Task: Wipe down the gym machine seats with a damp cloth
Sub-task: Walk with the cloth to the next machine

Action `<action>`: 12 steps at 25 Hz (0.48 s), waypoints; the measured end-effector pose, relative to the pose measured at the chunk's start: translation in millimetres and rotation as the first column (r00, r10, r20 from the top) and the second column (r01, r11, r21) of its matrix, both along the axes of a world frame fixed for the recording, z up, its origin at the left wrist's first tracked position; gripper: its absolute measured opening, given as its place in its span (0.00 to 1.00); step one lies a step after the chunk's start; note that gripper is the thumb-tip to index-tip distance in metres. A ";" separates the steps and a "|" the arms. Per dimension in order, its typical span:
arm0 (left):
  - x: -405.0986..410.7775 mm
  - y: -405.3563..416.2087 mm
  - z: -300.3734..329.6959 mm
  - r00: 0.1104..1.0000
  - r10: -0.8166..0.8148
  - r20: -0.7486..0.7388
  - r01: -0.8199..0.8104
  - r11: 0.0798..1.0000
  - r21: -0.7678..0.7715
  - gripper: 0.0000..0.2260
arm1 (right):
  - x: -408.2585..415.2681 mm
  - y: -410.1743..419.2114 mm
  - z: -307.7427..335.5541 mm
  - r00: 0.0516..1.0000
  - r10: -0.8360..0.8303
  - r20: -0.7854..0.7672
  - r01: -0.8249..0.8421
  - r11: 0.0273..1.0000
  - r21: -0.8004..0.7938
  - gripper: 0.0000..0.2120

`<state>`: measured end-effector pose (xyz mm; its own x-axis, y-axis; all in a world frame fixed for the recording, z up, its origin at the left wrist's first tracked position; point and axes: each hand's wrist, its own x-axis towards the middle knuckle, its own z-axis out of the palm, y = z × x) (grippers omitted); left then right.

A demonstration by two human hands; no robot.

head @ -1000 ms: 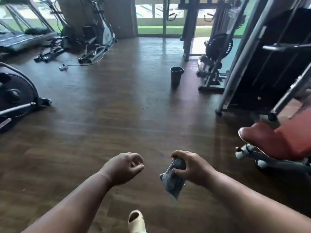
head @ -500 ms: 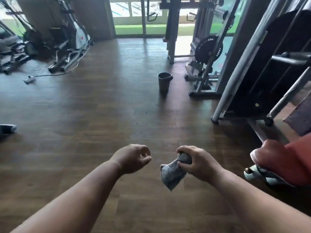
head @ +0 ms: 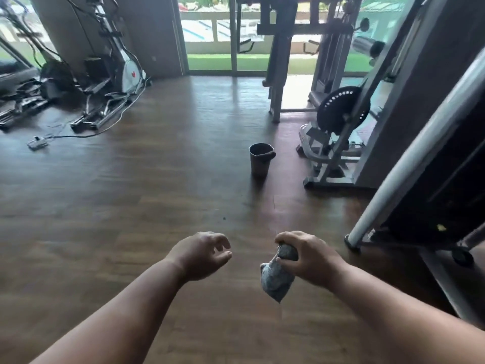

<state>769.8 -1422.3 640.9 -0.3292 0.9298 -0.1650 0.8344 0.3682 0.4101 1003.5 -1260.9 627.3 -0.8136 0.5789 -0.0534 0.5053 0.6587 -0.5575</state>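
Note:
My right hand grips a bunched grey damp cloth that hangs below its fingers over the wooden floor. A little to its left, my left hand holds nothing, its fingers loosely curled and apart. A dark bucket stands on the floor ahead of both hands. No machine seat is in view at this moment.
A weight machine frame with a slanted grey post stands at the right. A plate-loaded machine sits beyond the bucket. Elliptical trainers and a loose cable with a plug lie at the far left. Glass doors are at the back.
The view has swung right and up; the red seat at the right has left the frame and the bucket appears nearer. Both hands keep their pose, the cloth still in the right.

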 end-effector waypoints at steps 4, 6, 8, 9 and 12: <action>-85.1 78.2 -2.0 1.000 0.026 0.001 -0.026 1.000 0.005 0.09 | -89.0 91.7 -0.6 0.999 -0.016 -0.029 0.016 1.000 -0.003 0.23; -137.8 121.9 -6.8 1.000 0.007 -0.017 -0.007 1.000 -0.006 0.10 | -137.0 134.8 -7.5 0.999 -0.035 -0.042 0.034 0.999 -0.014 0.23; -192.8 168.2 -9.8 0.999 -0.022 -0.028 0.022 1.000 -0.010 0.10 | -181.8 175.0 -13.5 0.996 -0.072 -0.061 0.071 0.997 -0.021 0.23; -220.5 192.2 -9.8 0.999 -0.040 -0.030 0.040 0.999 -0.018 0.11 | -203.0 194.7 -15.4 0.992 -0.105 -0.071 0.103 0.994 -0.026 0.23; -289.7 265.1 -1.5 0.993 -0.111 -0.037 0.109 0.992 -0.062 0.10 | -257.4 249.9 -12.5 0.975 -0.201 -0.093 0.197 0.979 -0.048 0.22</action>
<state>480.1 -1157.3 639.4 -0.2329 0.9495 -0.2102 0.8865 0.2961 0.3557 746.1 -1011.0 614.7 -0.6846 0.7289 -0.0049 0.5664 0.5276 -0.6331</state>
